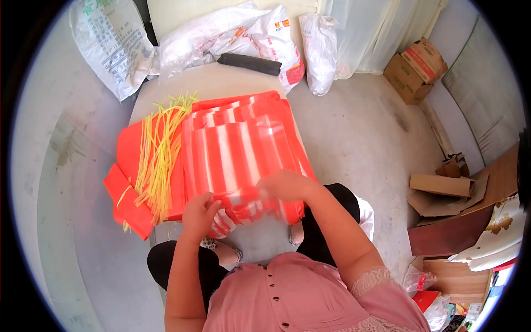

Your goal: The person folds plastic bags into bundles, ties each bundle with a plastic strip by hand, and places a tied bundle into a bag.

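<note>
Fingers [213,207] of the left hand [197,218] draw close together at the near left edge of a stack of red-and-white striped, flat plastic sheets [232,149]; whether they pinch it I cannot tell. The right hand [283,185] lies over the stack's near right part, its fingers too blurred to show whether they grip. Crumpled striped plastic hangs between and below both hands.

The stack rests on a pale, smooth-topped table [188,86], above a grey concrete floor [354,133]. A white, translucent curtain [373,36] hangs at the far side of the room.

Left of the stack, a bundle of thin yellow plastic strips [160,149] lies across folded plain red sheets [127,146]. A long black bar-like object [250,63] lies beyond, beside white printed plastic sacks [221,33]. Brown cardboard boxes [406,80] stand well apart, to the right. The right forearm [337,218] blocks part of the stack's near right corner.
</note>
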The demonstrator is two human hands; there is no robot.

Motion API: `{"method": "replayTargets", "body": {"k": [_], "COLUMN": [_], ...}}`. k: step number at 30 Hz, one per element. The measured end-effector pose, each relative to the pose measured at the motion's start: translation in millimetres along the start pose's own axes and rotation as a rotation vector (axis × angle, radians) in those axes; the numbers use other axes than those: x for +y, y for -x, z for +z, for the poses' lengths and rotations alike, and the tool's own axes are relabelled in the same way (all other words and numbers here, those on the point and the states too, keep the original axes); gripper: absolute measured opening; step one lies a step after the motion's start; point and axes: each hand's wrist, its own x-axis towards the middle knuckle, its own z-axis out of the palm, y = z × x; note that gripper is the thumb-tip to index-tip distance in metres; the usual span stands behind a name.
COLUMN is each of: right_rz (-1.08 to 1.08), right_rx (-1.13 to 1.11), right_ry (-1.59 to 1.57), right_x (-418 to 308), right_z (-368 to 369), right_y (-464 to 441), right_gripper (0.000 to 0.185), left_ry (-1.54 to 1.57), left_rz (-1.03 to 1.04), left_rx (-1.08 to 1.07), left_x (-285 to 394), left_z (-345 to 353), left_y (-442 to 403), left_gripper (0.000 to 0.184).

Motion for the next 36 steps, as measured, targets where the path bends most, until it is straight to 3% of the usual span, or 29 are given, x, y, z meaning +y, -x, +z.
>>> {"method": "replayTargets", "body": {"k": [2, 6, 9, 17, 20, 23, 26, 29, 33, 36], "right_rz": [0.131, 0.197, 0.203, 0.335, 0.363, 0.295, 0.236, 0.067, -0.098, -0.087], "right_rx": [-0.100, -0.132, -0.107, -0.114, 0.022, 0.368, 0.456, 0.368, 0.448, 0.479], "right_ry": [-0.154, -0.081, -0.154, 0.121, 0.081, -0.056, 0.099, 0.296, 0.390, 0.413], "right_x": [-3.2, 8.7, 32.3, 22.2, 21.4, 11.5, 9.3, 8.6, 22.9, 29.4], "right_z": [-15.9, -28.5, -22.5, -15.0, -7.3, -0.3, 2.6, 7.2, 28.2, 33.3], "right_y": [-9.0, -38.9, -55.4, -66.4, -52.2, -13.8, 23.9, 50.8, 55.4, 53.2], "right_gripper": [0.027, 0.029, 0.032, 0.033, 0.035, 0.040, 0.049, 0.046, 0.042, 0.042], "left_ry": [0.072, 0.122, 0.214, 0.198, 0.200, 0.257, 0.223, 0.131, 0.104, 0.051], "left_rz": [-0.009, 0.077, -0.017, -0.127, -0.134, -0.099, -0.109, -0.140, -0.170, 0.010], "left_rx": [0.021, 0.130, 0.106, 0.160, 0.197, 0.240, 0.286, 0.325, 0.356, 0.456], "left_x": [-5.3, -24.3, -27.8, -37.8, -38.8, -49.8, -45.2, -40.1, -26.1, -45.0], "left_z": [2.0, 11.7, 8.4, 16.9, 22.6, 33.4, 33.9, 36.0, 35.7, 40.8], "left_y": [-4.9, -15.2, -21.5, -40.7, -42.5, -43.6, -39.8, -37.5, -33.2, -31.0], "left_gripper": [0.020, 0.027, 0.040, 0.033, 0.030, 0.029, 0.029, 0.032, 0.040, 0.045]}}
